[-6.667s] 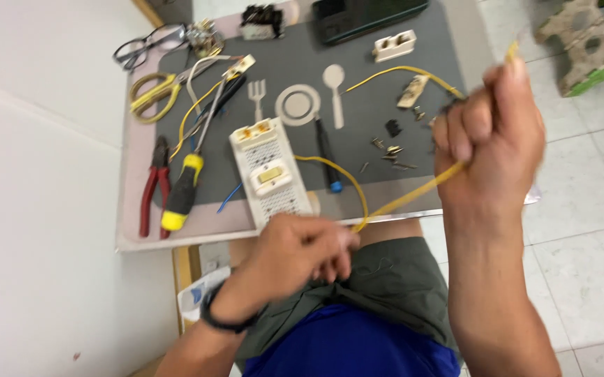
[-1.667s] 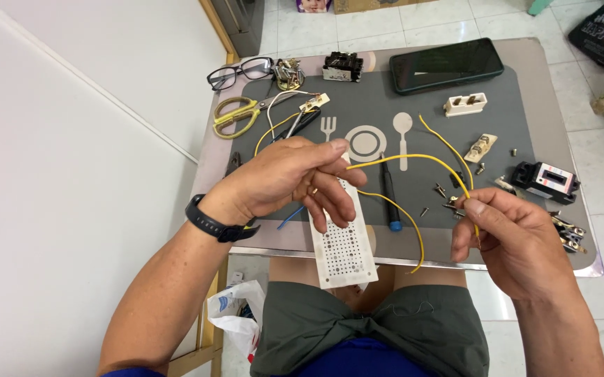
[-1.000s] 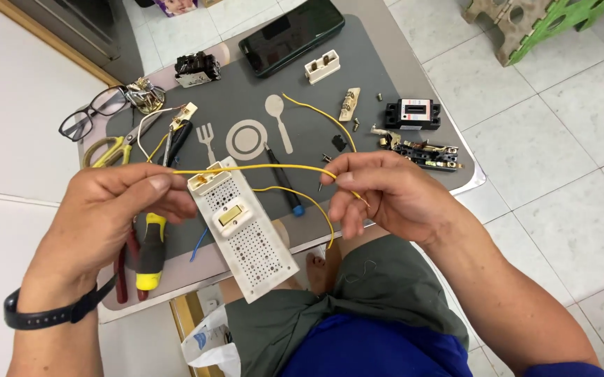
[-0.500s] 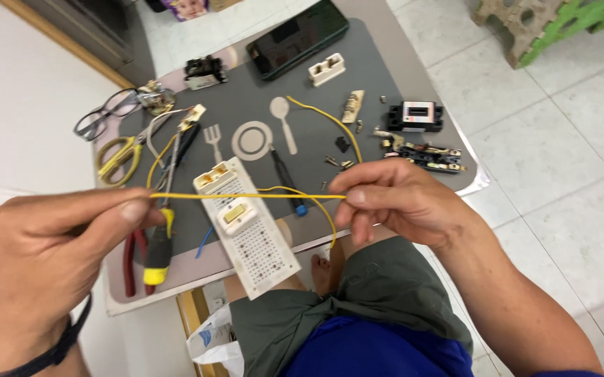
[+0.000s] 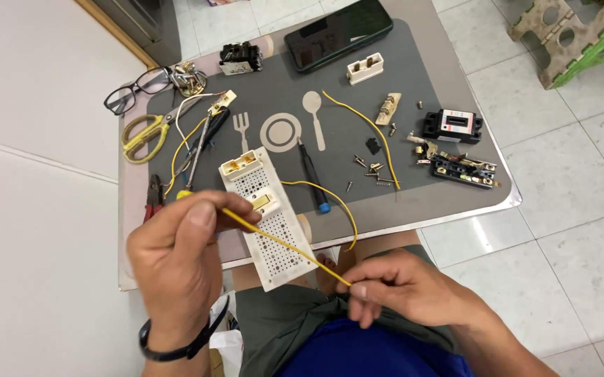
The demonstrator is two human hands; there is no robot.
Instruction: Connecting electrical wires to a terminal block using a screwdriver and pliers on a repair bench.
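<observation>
My left hand pinches one end of a thin yellow wire, raised above the table's near edge. My right hand pinches the other end low over my lap, so the wire runs taut and slanting between them. Under the wire lies a white perforated socket board with cream terminals, hanging a little over the table edge. A second yellow wire loops from the board toward my lap.
On the grey mat lie a blue-tipped screwdriver, loose screws, black breaker parts, a dark phone, a cream plug block, yellow scissors, glasses, red pliers. Tiled floor lies right.
Both hands have come lower and closer together; the wire, held level before, now slants down from my left hand to my right. The view tilted slightly.
</observation>
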